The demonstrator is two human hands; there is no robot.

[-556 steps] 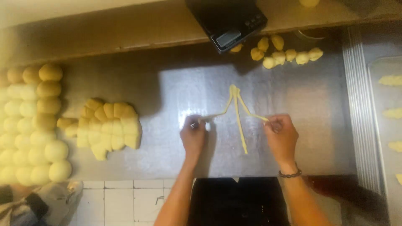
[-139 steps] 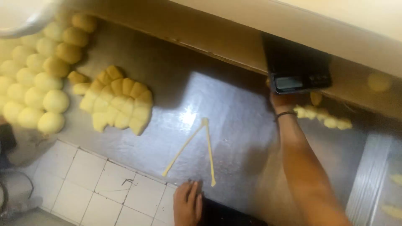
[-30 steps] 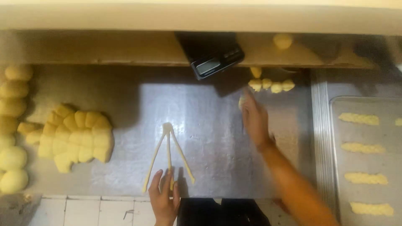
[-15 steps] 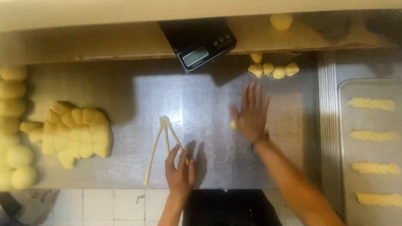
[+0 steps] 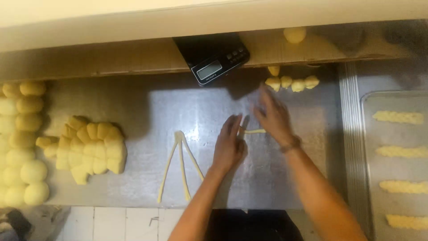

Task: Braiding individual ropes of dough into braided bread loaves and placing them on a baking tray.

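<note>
Pressing flat, open hands, left hand [image 5: 228,145] and right hand [image 5: 273,118], on dough strand [image 5: 254,131].

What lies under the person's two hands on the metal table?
A thin dough strand shows between the left hand and right hand, on the metal table. Its ends are covered by the palms.

Both hands are lying flat on the steel table [image 5: 133,107], the left hand [image 5: 228,145] and right hand [image 5: 273,117] pressing a thin dough rope [image 5: 254,131] between them. Three joined strands [image 5: 180,163] are lying just left. A scale [image 5: 212,56] is sitting behind.
</note>
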